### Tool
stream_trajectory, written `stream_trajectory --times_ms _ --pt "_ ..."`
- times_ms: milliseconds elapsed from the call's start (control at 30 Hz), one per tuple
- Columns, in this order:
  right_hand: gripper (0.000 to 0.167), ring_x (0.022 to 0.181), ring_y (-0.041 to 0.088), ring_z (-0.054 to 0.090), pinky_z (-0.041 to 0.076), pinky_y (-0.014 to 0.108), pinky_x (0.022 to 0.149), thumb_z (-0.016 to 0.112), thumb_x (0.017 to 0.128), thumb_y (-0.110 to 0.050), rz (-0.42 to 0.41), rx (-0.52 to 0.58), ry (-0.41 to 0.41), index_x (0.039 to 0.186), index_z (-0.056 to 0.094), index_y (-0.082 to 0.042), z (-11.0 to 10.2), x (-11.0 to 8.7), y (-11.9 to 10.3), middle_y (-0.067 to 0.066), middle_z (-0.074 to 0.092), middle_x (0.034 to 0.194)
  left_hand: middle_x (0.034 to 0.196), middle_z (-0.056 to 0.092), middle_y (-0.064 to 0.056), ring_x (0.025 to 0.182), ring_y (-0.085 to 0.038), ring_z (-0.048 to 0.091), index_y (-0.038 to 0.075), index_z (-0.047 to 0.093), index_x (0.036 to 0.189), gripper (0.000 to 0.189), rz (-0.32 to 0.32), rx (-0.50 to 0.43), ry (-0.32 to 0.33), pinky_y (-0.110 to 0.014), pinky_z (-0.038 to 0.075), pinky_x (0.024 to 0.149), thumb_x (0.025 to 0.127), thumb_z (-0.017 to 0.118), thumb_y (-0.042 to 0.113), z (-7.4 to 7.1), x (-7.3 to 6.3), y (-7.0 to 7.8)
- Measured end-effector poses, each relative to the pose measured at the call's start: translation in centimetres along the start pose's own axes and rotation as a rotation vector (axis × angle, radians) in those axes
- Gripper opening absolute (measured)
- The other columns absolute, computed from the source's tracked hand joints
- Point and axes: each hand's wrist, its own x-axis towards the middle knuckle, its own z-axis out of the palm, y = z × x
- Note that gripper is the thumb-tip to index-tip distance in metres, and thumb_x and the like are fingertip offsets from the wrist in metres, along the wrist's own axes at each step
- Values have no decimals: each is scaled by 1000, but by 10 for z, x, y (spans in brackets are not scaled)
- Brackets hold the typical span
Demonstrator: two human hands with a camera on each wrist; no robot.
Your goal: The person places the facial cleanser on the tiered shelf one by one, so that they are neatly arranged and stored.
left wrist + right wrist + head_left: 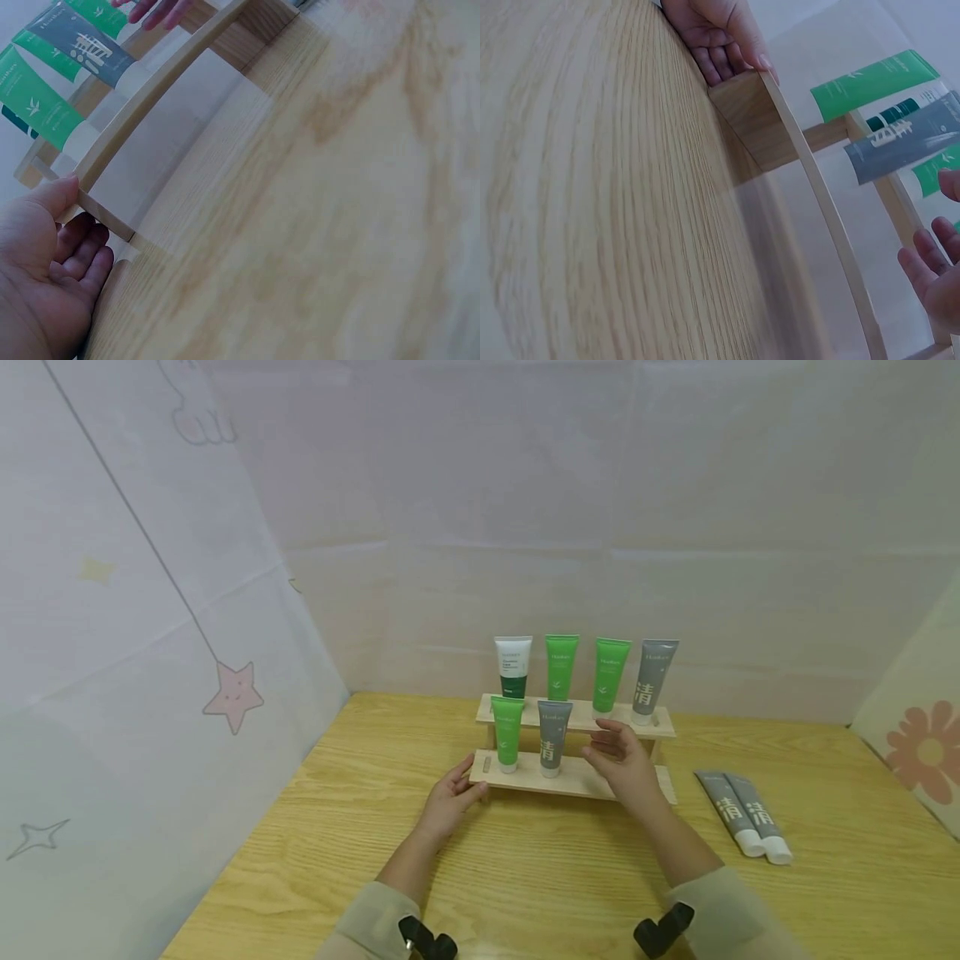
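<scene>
A two-tier wooden display rack [588, 781] stands on the table. My left hand [447, 803] holds the left end of its lower tier, the thumb [56, 196] at the corner and the fingers by the end panel. On that tier stand a green squeeze tube [507, 732] and a grey squeeze tube [554, 737], both upright on their white caps. My right hand [628, 770] hovers over the lower tier to the right of the grey tube. Its fingers [922, 262] are loosely bent with nothing between them.
The upper tier bears a white and dark green tube [513, 662], two green tubes [561, 667] [611, 672] and a grey tube [655, 681]. Two more grey tubes [723, 806] lie side by side on the wooden table [525, 877] at right. A patterned cloth [480, 527] hangs behind.
</scene>
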Motion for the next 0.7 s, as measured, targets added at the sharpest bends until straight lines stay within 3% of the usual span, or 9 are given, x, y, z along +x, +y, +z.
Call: stream_trajectory --times_ms 200,300,467,567,700 --pt "55 127 33 52 47 13 92 64 96 -23 -11 -72 45 143 41 -6 -16 -4 4 19 53 137 142 52 -24 130 -32 54 9 29 154 64 5 3 -1 -46 41 111 98 61 16 0 0 0" --pt "52 126 30 53 44 6 87 64 97 -23 -12 -92 73 141 43 -6 -24 -6 7 18 55 136 142 52 -23 129 -32 55 9 28 154 66 7 5 -8 -46 41 111 98 61 19 0 -1 0" --pt "54 110 1 54 45 4 84 63 97 -24 -9 -88 92 142 41 -4 -39 -10 12 18 54 136 143 52 -22 127 -28 57 10 28 155 70 2 1 -16 -42 43 110 96 64 23 -1 0 -2" --pt "55 99 -14 50 47 5 83 63 97 -25 -11 -84 105 143 41 -4 -49 -13 17 6 58 129 143 52 -21 127 -28 57 11 28 155 69 -2 1 -11 -41 43 110 97 63 21 -1 1 -2" --pt "55 97 -16 50 47 5 81 64 97 -26 -31 -95 127 141 42 -2 -62 -18 20 -19 56 112 143 52 -22 129 -32 54 11 29 155 66 -3 -1 -9 -46 40 111 98 62 18 0 0 -1"
